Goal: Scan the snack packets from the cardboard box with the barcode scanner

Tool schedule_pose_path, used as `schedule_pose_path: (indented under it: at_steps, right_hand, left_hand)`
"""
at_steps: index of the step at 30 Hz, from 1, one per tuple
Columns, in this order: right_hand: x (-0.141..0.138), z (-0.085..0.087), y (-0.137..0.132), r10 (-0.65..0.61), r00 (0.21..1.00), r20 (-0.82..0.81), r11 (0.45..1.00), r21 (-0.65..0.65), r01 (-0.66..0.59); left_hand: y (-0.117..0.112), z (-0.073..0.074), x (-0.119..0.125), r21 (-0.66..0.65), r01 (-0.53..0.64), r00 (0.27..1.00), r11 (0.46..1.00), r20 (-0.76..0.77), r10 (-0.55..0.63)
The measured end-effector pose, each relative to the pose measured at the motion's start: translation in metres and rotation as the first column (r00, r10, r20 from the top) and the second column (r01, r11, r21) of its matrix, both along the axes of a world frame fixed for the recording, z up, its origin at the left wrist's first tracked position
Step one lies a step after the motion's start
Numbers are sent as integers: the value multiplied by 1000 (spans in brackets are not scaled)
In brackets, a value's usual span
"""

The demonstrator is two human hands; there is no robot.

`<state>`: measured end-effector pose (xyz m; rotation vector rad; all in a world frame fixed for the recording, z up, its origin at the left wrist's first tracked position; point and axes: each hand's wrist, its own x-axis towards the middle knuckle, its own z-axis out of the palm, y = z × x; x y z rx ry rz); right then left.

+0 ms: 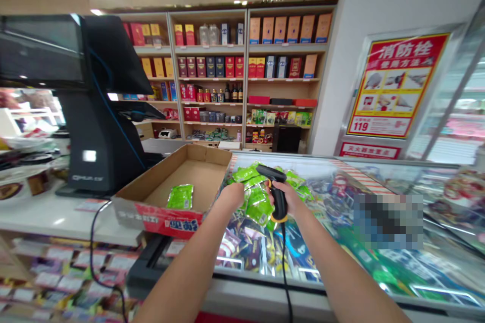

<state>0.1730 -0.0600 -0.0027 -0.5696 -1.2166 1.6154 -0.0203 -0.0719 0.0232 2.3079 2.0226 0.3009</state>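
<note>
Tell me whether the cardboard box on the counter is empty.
Not empty: one green foil packet lies on the floor of the cardboard box.

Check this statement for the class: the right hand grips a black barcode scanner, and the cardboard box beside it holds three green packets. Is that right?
No: the cardboard box holds one green packet, not three, as the head view shows. The right hand does grip the black barcode scanner.

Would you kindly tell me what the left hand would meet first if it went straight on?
Probably the green foil packets just ahead of the left hand, though depth is hard to judge.
</note>
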Motion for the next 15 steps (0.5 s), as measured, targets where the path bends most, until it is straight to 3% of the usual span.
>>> schedule_pose_path:
  at_steps: [3,6,12,15]
  right_hand:
    - [10,-8,6,-65,997,-47,998,-17,64]
    - [12,-13,8,-96,994,-42,995,-16,96]
    - [10,-13,5,-66,996,53,998,13,65]
    - [11,-10,2,-70,995,64,997,28,68]
  left_hand:
    - [18,-17,5,-96,-89,993,991,-85,81]
    - [29,-26,-2,-113,-59,995,992,-92,49]
    - [29,-28,-16,-15,-109,988,994,-112,107]
    - [26,-25,-20,-13,-103,994,995,-37,103]
